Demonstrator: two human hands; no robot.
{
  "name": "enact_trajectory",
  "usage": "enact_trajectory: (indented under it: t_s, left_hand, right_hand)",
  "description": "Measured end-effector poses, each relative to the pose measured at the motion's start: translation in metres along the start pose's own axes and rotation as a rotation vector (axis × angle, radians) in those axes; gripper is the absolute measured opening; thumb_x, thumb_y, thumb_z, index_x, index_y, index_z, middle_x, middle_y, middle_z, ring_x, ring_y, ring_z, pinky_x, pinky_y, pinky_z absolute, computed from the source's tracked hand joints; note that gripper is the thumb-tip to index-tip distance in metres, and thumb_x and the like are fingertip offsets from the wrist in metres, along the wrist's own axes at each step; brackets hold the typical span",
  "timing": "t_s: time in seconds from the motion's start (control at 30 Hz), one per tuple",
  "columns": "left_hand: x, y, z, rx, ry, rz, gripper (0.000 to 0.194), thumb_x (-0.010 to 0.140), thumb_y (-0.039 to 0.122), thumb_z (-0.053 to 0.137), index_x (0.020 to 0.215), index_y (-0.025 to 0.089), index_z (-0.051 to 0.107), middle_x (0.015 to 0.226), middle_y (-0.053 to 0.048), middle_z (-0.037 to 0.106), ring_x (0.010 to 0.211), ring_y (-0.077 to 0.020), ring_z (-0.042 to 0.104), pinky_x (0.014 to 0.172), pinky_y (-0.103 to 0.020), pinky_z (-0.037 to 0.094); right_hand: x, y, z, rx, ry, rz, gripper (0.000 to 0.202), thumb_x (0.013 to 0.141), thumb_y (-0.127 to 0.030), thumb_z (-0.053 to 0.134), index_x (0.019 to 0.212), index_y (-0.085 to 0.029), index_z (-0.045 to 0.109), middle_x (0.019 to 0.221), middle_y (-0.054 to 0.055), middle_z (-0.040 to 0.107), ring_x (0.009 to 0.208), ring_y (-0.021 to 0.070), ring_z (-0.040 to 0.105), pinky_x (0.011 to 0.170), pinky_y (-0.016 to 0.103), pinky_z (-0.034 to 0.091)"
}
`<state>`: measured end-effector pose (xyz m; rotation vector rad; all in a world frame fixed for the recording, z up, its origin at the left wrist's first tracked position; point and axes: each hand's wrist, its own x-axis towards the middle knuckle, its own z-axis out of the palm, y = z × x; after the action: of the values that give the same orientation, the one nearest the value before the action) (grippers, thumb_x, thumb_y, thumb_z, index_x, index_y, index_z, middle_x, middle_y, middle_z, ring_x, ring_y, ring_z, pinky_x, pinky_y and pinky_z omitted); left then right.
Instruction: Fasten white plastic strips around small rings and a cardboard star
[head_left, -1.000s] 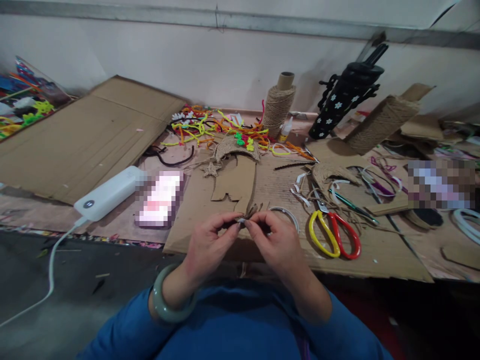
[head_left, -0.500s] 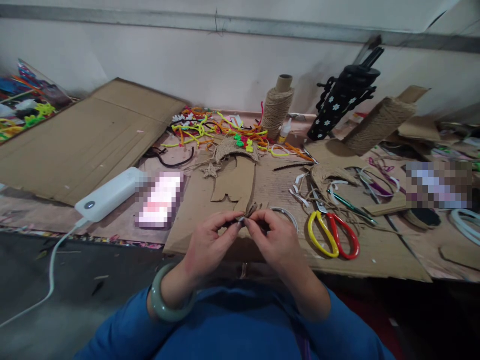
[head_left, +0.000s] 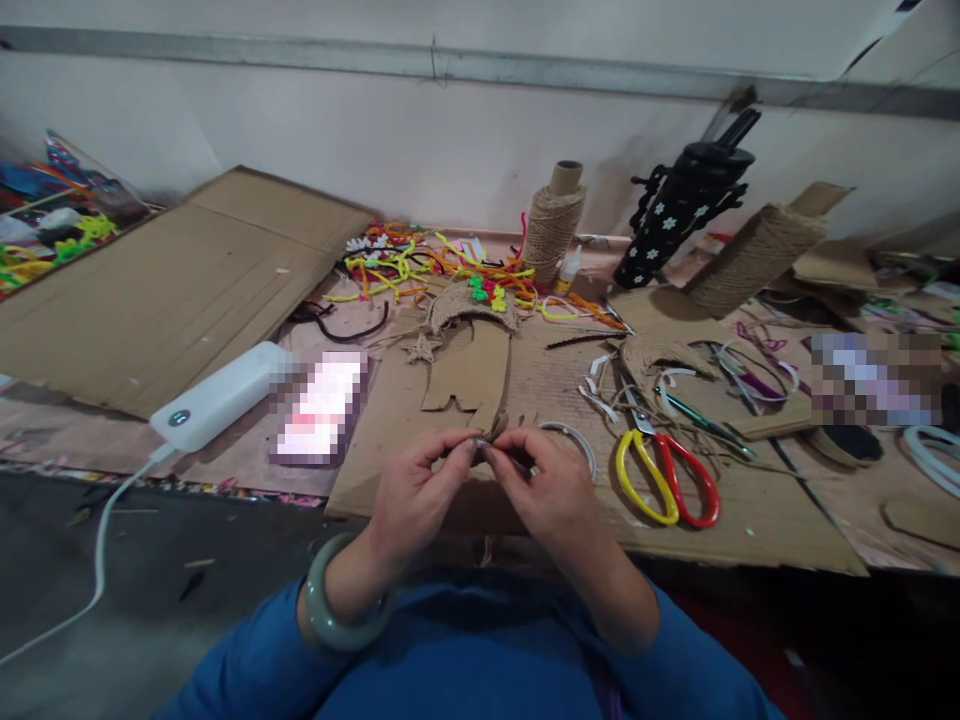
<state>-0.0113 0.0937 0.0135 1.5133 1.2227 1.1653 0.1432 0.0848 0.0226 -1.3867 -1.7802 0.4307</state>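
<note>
My left hand [head_left: 420,490] and my right hand [head_left: 551,490] meet at the front of the cardboard sheet [head_left: 720,520]. Thumbs and forefingers of both are pinched together around something small and dark, mostly hidden by the fingertips. Just beyond them lies a cut piece of cardboard [head_left: 469,370] with a notch in its lower edge. A twine-wrapped crescent [head_left: 454,305] with green and red flowers rests above it, and a twine star [head_left: 422,347] is at its left. A pale ring [head_left: 581,440] shows behind my right hand.
Scissors [head_left: 667,480] with yellow and red handles lie to the right, near a second twine crescent [head_left: 660,355]. Twine spools [head_left: 555,225] and a black flowered holder [head_left: 667,215] stand at the back. A white power bank [head_left: 217,395] and a phone [head_left: 319,410] are left.
The whole view has shifted slightly, so the table sits a little lower. My hands stay pinched together in nearly the same place, with only small finger movement.
</note>
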Motion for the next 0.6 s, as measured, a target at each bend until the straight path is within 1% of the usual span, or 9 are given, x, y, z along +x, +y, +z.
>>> enact_trajectory:
  t_s: [0.07, 0.13, 0.33, 0.5, 0.6]
  left_hand:
    - [0.002, -0.001, -0.002, 0.002, 0.016, -0.019, 0.020, 0.084, 0.029, 0.060, 0.092, 0.018, 0.074, 0.088, -0.006, 0.076, 0.082, -0.0187, 0.070, 0.077, -0.029, 0.055]
    - [0.003, -0.003, -0.003, 0.001, 0.027, -0.033, 0.020, 0.084, 0.030, 0.060, 0.091, 0.018, 0.074, 0.084, -0.005, 0.076, 0.079, -0.0181, 0.070, 0.075, -0.029, 0.055]
    - [0.006, -0.002, -0.005, -0.007, 0.070, -0.048, 0.020, 0.083, 0.030, 0.059, 0.087, 0.017, 0.074, 0.081, -0.004, 0.075, 0.077, -0.0175, 0.070, 0.072, -0.027, 0.055]
    - [0.009, 0.003, -0.007, 0.024, 0.057, -0.059, 0.020, 0.082, 0.029, 0.059, 0.085, 0.016, 0.074, 0.072, -0.003, 0.074, 0.067, -0.0154, 0.068, 0.063, -0.024, 0.054]
    - [0.011, 0.002, -0.007, 0.042, 0.043, -0.063, 0.019, 0.081, 0.028, 0.060, 0.084, 0.017, 0.075, 0.073, -0.002, 0.075, 0.066, -0.0149, 0.068, 0.061, -0.023, 0.053]
  right_hand:
    - [-0.001, 0.002, 0.000, 0.011, -0.007, 0.025, 0.009, 0.084, -0.026, 0.058, 0.085, -0.019, 0.064, 0.069, 0.002, 0.069, 0.061, 0.0147, 0.064, 0.057, 0.024, 0.046]
    - [-0.002, 0.004, 0.000, 0.013, -0.001, 0.062, 0.011, 0.083, -0.027, 0.058, 0.090, -0.020, 0.063, 0.070, 0.002, 0.069, 0.062, 0.0156, 0.065, 0.057, 0.025, 0.047]
    - [-0.005, 0.008, -0.002, 0.011, -0.032, 0.091, 0.007, 0.083, -0.026, 0.057, 0.083, -0.020, 0.060, 0.069, 0.002, 0.068, 0.062, 0.0158, 0.065, 0.057, 0.025, 0.047]
    - [-0.005, 0.009, -0.008, 0.022, -0.047, 0.108, 0.007, 0.084, -0.025, 0.055, 0.084, -0.021, 0.060, 0.070, 0.002, 0.068, 0.062, 0.0153, 0.064, 0.057, 0.025, 0.046]
    - [-0.004, 0.008, -0.013, 0.012, -0.103, 0.124, 0.007, 0.084, -0.025, 0.055, 0.084, -0.021, 0.061, 0.069, 0.001, 0.068, 0.062, 0.0149, 0.064, 0.056, 0.024, 0.045]
